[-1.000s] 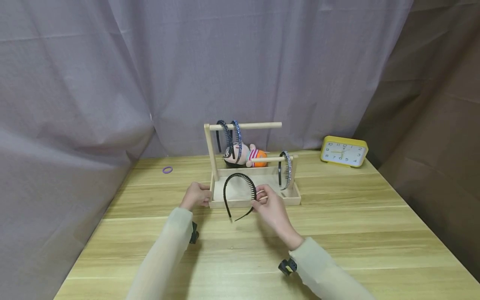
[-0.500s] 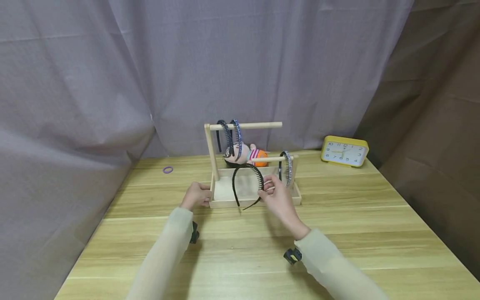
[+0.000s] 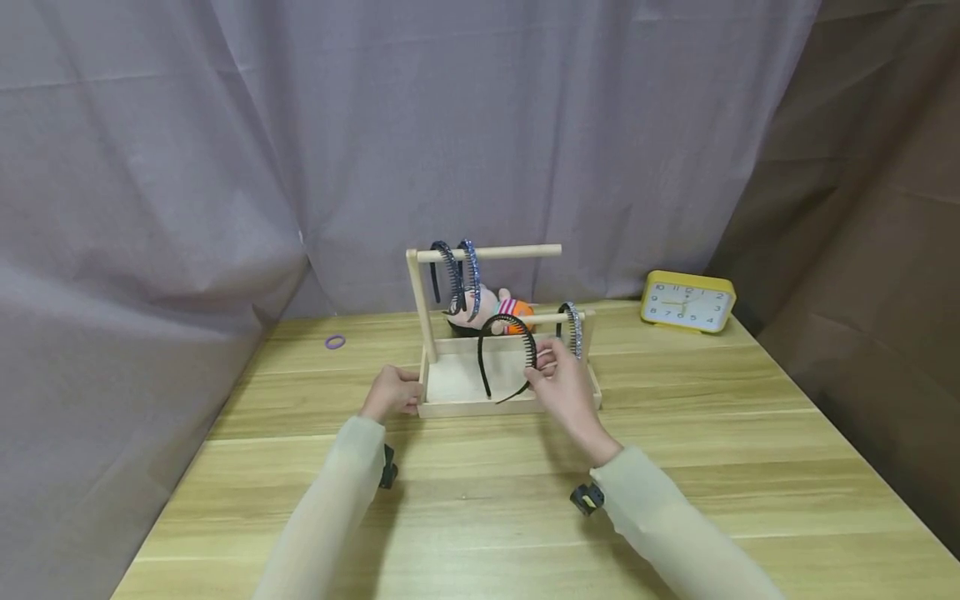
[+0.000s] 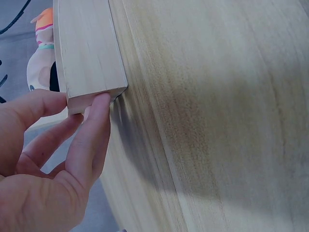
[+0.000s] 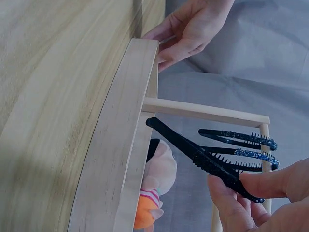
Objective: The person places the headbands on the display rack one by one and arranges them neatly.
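My right hand [image 3: 564, 387] pinches one arm of a black toothed headband [image 3: 482, 367], which stands upright over the tray of a wooden rack [image 3: 465, 409], near the free end of its lower bar. In the right wrist view this dark headband [image 5: 174, 138] slants between thumb and fingers. At the rack's left end, my left hand [image 3: 392, 392] grips the tray's corner; the left wrist view shows thumb and fingers on the wooden end [image 4: 89, 53]. A dark headband [image 3: 454, 275] and a blue glittery headband [image 3: 476, 279] hang on the upper bar. A silvery headband [image 3: 576, 329] hangs on the lower bar.
Behind the rack lies a doll [image 5: 161, 171] in orange and stripes. A yellow clock [image 3: 686, 304] stands at the back right. To the left is a purple ring [image 3: 335, 342] on the wooden table [image 3: 465, 517]. Grey curtain [image 3: 420, 125] hangs behind.
My right hand has carried the black headband up, away from me and to the right, toward the lower bar. The left hand has stayed on the tray's corner.
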`<state>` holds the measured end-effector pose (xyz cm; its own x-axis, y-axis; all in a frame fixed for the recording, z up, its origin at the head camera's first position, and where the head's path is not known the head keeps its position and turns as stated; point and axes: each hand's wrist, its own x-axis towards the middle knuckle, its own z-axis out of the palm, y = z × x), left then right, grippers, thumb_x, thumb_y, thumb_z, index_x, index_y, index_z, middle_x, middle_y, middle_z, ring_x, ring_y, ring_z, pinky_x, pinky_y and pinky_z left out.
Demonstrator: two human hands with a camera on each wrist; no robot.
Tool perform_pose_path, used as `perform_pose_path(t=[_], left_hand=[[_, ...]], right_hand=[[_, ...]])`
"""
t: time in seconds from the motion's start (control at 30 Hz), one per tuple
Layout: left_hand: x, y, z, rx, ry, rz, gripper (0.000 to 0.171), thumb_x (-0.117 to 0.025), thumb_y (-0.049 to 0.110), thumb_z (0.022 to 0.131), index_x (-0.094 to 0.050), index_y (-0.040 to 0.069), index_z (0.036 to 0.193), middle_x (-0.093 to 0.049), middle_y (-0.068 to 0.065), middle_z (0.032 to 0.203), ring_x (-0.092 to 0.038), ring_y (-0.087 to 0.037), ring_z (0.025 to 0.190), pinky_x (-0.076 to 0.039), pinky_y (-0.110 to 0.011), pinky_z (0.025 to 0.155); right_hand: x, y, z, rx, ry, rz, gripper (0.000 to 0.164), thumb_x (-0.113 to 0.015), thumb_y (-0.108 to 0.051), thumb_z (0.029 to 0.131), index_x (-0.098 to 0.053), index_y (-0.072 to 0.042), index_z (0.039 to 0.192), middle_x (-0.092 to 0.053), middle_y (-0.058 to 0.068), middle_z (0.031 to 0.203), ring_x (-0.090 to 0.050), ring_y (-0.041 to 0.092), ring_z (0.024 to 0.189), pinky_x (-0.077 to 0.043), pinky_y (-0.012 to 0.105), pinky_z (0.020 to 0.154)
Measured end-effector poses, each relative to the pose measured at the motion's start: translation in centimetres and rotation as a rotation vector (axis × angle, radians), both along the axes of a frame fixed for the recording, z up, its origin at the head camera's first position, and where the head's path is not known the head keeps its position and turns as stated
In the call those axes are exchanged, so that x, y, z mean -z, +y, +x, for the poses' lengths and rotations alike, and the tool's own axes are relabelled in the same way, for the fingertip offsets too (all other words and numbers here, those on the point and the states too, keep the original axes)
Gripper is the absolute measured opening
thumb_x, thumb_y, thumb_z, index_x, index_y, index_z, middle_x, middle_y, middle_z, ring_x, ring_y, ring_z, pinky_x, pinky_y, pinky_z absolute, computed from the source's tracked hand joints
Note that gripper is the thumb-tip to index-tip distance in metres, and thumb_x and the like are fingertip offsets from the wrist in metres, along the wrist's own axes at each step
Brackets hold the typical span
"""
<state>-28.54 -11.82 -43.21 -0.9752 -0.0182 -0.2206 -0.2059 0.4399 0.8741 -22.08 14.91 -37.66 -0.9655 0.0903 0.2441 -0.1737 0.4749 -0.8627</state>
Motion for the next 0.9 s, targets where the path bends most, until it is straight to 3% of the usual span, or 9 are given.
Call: perform_pose_path(t=[0.2, 0.43, 0.73, 0.9], left_hand=[[0.14, -0.09, -0.06, 0.006, -0.009, 0.006, 0.039, -0.058, -0.001, 0.09, -0.057, -0.011, 0.128, -0.07, -0.024, 0.097, -0.064, -0.016, 0.073, -0.064, -0.03, 0.07], [0.04, -0.3, -0.14, 0.038, 0.0, 0.03, 0.04, -0.058, -0.002, 0.087, -0.057, -0.015, 0.125, -0.07, -0.02, 0.086, -0.066, -0.019, 0.07, -0.065, -0.032, 0.066], [0.22, -0.41, -0.36, 0.04, -0.004, 0.036, 0.04, -0.059, -0.002, 0.087, -0.057, -0.015, 0.125, -0.07, -0.024, 0.091, -0.068, -0.023, 0.073, -0.065, -0.034, 0.068], [-0.33, -0.01, 0.22, 0.017, -0.006, 0.028, 0.038, -0.058, -0.001, 0.09, -0.057, -0.013, 0.127, -0.069, -0.028, 0.101, -0.067, -0.021, 0.077, -0.065, -0.033, 0.071]], right_hand=[[0.12, 0.34, -0.23, 0.021, 0.017, 0.035, 0.03, -0.069, -0.003, 0.084, -0.058, -0.003, 0.112, -0.066, 0.015, 0.095, -0.067, 0.029, 0.086, -0.06, 0.032, 0.067], [0.26, 0.56, -0.4, 0.033, 0.035, 0.043, 0.03, -0.069, -0.003, 0.084, -0.058, -0.003, 0.112, -0.068, 0.015, 0.094, -0.067, 0.028, 0.085, -0.059, 0.032, 0.068], [-0.19, 0.56, -0.63, 0.053, 0.019, 0.024, 0.032, -0.067, -0.002, 0.085, -0.057, -0.002, 0.115, -0.066, 0.015, 0.096, -0.066, 0.027, 0.087, -0.059, 0.03, 0.068], [-0.26, 0.64, -0.67, 0.062, 0.002, 0.022, 0.033, -0.067, -0.002, 0.085, -0.057, -0.001, 0.117, -0.065, 0.015, 0.097, -0.066, 0.028, 0.089, -0.059, 0.034, 0.072]])
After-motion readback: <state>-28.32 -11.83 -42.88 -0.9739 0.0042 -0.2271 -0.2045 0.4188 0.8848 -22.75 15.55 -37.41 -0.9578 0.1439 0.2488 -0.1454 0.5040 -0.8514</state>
